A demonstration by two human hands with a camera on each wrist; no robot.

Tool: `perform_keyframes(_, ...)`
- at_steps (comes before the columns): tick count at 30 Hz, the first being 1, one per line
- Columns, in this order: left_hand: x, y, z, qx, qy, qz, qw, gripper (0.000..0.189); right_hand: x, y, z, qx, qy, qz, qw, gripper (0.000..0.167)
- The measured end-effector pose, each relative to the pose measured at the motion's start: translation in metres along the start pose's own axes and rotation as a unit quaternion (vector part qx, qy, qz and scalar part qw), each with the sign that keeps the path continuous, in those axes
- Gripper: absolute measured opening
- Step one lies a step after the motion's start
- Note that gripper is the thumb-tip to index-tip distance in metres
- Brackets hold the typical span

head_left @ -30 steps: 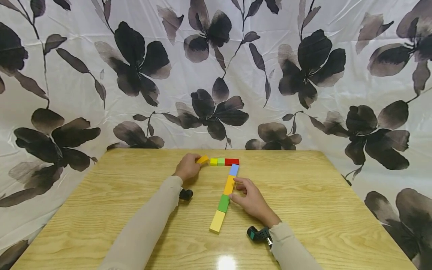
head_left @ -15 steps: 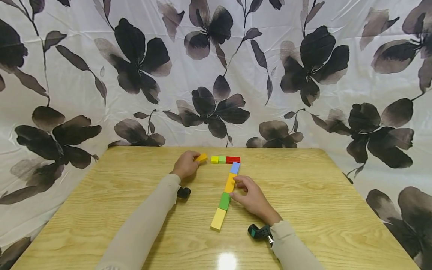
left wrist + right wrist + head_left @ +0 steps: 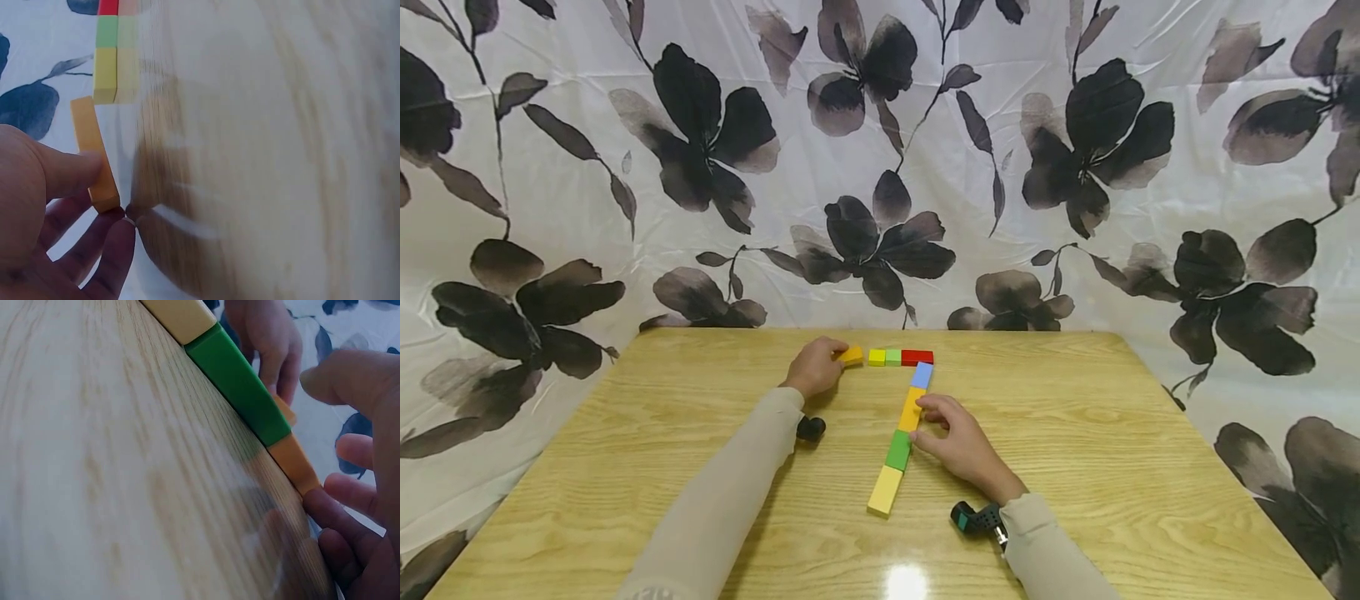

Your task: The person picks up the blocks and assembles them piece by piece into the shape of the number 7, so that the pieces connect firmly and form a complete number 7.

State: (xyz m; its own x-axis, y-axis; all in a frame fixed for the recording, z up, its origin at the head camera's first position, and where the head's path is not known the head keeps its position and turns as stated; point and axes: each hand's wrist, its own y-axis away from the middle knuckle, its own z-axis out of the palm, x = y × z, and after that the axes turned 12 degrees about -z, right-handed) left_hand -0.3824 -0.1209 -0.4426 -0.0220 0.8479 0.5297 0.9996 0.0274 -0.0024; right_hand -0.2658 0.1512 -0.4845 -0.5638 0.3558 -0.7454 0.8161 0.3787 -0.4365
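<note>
My left hand (image 3: pixel 815 367) pinches an orange block (image 3: pixel 94 150) between thumb and fingers at the far side of the table. The block's free end points at a yellow block (image 3: pixel 877 357), a small gap apart. Beyond that, a light green block (image 3: pixel 892 357) and a red block (image 3: pixel 917 357) continue the row. From the red end, a slanted line runs toward me: a blue block (image 3: pixel 922 375), another orange block (image 3: pixel 910 410), a green block (image 3: pixel 898 450) and a pale yellow block (image 3: pixel 885 490). My right hand (image 3: pixel 958 437) rests beside this line, fingertips at its orange block, thumb apart from the fingers.
The wooden table (image 3: pixel 1075 467) ends at a floral cloth (image 3: pixel 880 167) hanging behind it. Dark wrist cameras show under both sleeves, the left camera (image 3: pixel 811 429) and the right camera (image 3: pixel 973 518).
The orange block in my left hand has turned more level with the far row, its free end slightly nearer the yellow block than half a second ago. The right hand stays in place.
</note>
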Motion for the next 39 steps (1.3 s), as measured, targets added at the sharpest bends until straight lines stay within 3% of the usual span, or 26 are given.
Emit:
perform_keyframes(13,0.0020,-0.0005,0.0004,0.003,-0.005,0.005,1.0000,0.035,-0.0051,-0.0014,-0.0002,-0.025,-0.006,0.004,0.9997,0.052)
perform_keyframes(28,0.0009,-0.0058,0.0042,0.003,0.013,-0.005,0.9999,0.034,-0.0005,-0.0009,-0.0009,-0.052,0.055,-0.031,0.9966,0.047)
perform_keyframes(39,-0.0002,-0.0099,0.0054,0.000,0.018,-0.011,0.9998,0.033,-0.0001,-0.0002,-0.0003,-0.061,0.064,-0.024,0.9958,0.045)
